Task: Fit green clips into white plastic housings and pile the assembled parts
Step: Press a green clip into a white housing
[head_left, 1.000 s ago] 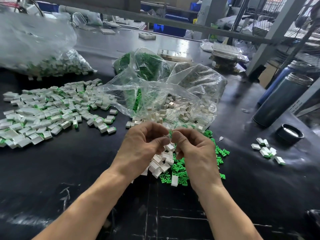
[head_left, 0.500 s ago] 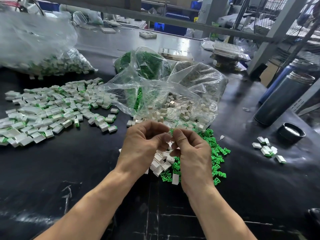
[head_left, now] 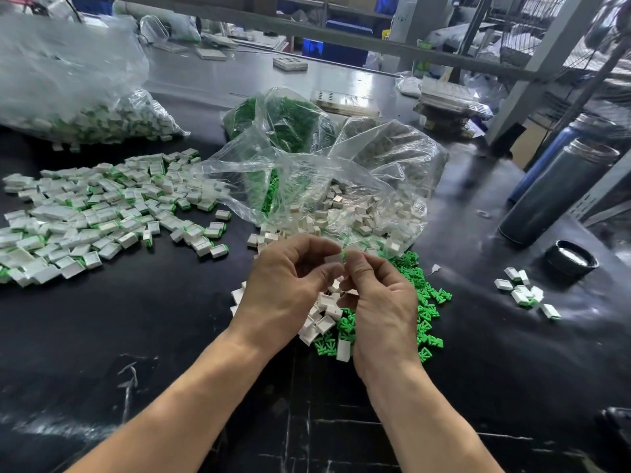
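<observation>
My left hand [head_left: 286,285] pinches a white housing [head_left: 334,259] between thumb and fingers above the black table. My right hand [head_left: 379,302] meets it from the right, its fingertips pinching a green clip [head_left: 344,257] at the housing's end; most of the clip is hidden. Under my hands lie loose white housings [head_left: 324,319] and a scatter of green clips [head_left: 423,302]. A wide pile of assembled white-and-green parts [head_left: 102,213] covers the table to the left.
A clear bag of white housings [head_left: 362,213] lies open just beyond my hands, a bag of green clips [head_left: 283,124] behind it. A big bag of assembled parts [head_left: 85,107] sits far left. Dark bottles [head_left: 556,189], a black cap [head_left: 570,259] and several assembled parts [head_left: 522,291] stand right.
Both hands stay together over the loose parts; the white housing now shows more plainly between my fingertips. The view has shifted only slightly.
</observation>
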Demonstrator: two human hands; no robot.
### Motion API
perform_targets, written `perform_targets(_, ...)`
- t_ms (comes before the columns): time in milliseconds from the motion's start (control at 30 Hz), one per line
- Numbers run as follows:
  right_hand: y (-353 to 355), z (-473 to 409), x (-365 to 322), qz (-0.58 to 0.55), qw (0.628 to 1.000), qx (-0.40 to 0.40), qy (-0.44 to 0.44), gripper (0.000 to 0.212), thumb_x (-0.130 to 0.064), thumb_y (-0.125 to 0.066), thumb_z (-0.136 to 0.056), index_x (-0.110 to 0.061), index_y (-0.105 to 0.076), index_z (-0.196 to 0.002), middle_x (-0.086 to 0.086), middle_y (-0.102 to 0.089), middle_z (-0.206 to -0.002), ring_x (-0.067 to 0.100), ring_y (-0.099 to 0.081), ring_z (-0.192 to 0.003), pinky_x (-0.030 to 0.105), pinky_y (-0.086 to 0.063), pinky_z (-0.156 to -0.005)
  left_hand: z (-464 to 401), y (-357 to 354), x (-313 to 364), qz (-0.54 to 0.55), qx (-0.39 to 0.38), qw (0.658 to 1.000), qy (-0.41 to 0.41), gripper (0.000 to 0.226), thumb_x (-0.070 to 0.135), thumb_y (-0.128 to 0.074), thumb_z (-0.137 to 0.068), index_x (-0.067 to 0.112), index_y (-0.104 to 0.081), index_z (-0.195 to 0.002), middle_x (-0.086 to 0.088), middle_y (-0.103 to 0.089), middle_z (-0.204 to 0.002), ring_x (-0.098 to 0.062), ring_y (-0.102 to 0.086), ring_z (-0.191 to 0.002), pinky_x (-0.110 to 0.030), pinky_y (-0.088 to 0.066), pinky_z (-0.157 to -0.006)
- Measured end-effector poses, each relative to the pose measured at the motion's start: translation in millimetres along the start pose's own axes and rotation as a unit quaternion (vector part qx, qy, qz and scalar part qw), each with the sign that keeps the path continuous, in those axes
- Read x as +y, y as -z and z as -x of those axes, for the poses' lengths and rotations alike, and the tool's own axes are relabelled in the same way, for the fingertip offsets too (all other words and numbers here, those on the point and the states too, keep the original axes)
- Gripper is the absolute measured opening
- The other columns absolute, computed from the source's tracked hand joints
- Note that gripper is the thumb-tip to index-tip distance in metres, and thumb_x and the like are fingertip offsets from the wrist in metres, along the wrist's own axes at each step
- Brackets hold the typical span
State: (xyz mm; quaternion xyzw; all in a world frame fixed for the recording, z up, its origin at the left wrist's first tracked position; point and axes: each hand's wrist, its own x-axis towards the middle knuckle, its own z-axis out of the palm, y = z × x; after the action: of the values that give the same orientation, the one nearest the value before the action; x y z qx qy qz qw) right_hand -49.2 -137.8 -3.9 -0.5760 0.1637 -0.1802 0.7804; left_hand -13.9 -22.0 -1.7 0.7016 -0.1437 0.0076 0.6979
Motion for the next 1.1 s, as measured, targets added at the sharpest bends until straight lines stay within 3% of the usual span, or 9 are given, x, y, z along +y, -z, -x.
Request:
perform_targets(233, 10, -10, -7, 0.054, 0.994, -0.091, -0.040, 0.013, -0.018, -0.071, -0.097, -0.012, -0.072, -0.085, 0.002, -0.066, -0.070, 0.011, -0.056, -0.056, 0.023, -0.047, -0.049, 1, 10, 5, -0.114, -0.003, 0.993, -0.031, 0.022, 0.008, -0.079, -0.087, 0.024, -0.076, -0.102, 0.015, -0.076, -0.086, -0.001, -0.072, -0.081, -0.016, -0.057, -0.074)
perform_targets(433, 26, -18, -21, 0.106, 0.969, -0.203, -0.088, 0.012, -0.018, -0.073, -0.092, -0.011, -0.073, -0.083, 0.007, -0.067, -0.072, 0.015, -0.055, -0.056, 0.023, -0.046, -0.048, -2, 19, 10, -0.143, -0.060, 0.987, -0.032, 0.025, 0.000, -0.076, -0.087, 0.022, -0.077, -0.100, 0.010, -0.076, -0.090, -0.003, -0.071, -0.083, -0.020, -0.055, -0.077)
perform_targets(733, 18, -11, -20, 0.044, 0.983, -0.167, -0.065, 0.021, -0.008, -0.073, -0.092, -0.015, -0.077, -0.073, 0.010, -0.067, -0.070, 0.015, -0.057, -0.056, 0.024, -0.048, -0.048, 0, 13, 6, -0.092, -0.014, 0.995, -0.036, 0.025, -0.004, -0.079, -0.083, 0.018, -0.079, -0.096, 0.005, -0.077, -0.082, -0.007, -0.072, -0.075, -0.021, -0.055, -0.071)
perform_targets(1100, 17, -7, -20, 0.026, 0.984, -0.164, -0.064, 0.019, -0.011, -0.074, -0.092, -0.015, -0.079, -0.074, 0.010, -0.069, -0.071, 0.016, -0.059, -0.058, 0.026, -0.051, -0.051, 0, 10, 1, -0.076, 0.003, 0.996, -0.048, 0.027, -0.006, -0.077, -0.084, 0.019, -0.078, -0.094, 0.008, -0.077, -0.078, -0.006, -0.073, -0.069, -0.018, -0.056, -0.066)
